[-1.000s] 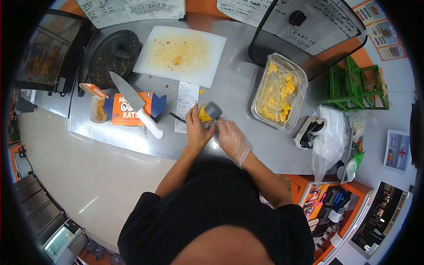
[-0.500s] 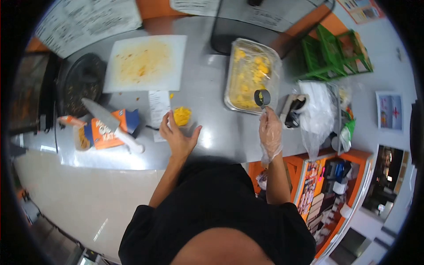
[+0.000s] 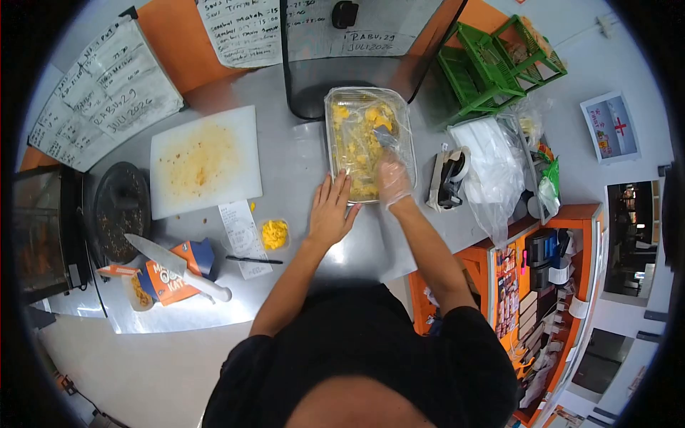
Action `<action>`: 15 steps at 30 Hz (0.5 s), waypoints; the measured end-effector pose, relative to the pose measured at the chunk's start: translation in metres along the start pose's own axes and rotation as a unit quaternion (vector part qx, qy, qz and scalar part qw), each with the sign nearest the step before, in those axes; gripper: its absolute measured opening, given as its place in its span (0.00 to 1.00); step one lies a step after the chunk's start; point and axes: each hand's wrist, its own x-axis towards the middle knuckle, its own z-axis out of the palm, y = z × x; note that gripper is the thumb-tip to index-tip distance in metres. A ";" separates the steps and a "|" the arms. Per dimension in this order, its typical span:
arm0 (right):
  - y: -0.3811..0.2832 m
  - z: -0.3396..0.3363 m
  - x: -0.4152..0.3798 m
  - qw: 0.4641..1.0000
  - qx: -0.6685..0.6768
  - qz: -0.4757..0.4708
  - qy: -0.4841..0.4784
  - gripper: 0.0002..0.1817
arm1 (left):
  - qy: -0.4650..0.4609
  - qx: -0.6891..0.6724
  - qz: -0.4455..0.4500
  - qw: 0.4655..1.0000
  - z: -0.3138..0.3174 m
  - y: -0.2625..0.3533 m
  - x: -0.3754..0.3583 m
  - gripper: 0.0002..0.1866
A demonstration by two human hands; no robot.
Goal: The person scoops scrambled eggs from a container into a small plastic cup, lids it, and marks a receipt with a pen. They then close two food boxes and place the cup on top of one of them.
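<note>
While tray [image 3: 329,132] on bench [image 3: 296,164] is steadied by flat, open left hand [image 3: 330,214], scoop [image 3: 385,135] is gripped inside by curled, gloved right hand [image 3: 394,180]; scooping judged in hand, level lift called for; yellow portion [image 3: 274,234] beside receipt [image 3: 239,225].

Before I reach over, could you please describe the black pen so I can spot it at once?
On the steel counter, find the white cutting board, then the receipt at its near edge. The pen lies across that receipt, slim and dark, unlike the white-handled knife to its left.
</note>
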 end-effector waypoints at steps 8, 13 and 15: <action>-0.007 0.028 0.041 0.990 0.052 0.099 -0.090 0.27 | 0.013 -0.016 0.003 1.000 -0.001 -0.002 0.007 0.35; -0.001 0.028 0.034 0.995 0.063 0.054 -0.060 0.32 | 0.020 -0.020 -0.006 1.000 0.004 0.000 0.006 0.35; -0.005 0.036 0.041 0.993 0.092 0.064 -0.017 0.32 | 0.014 -0.036 -0.007 0.999 0.003 0.000 0.005 0.35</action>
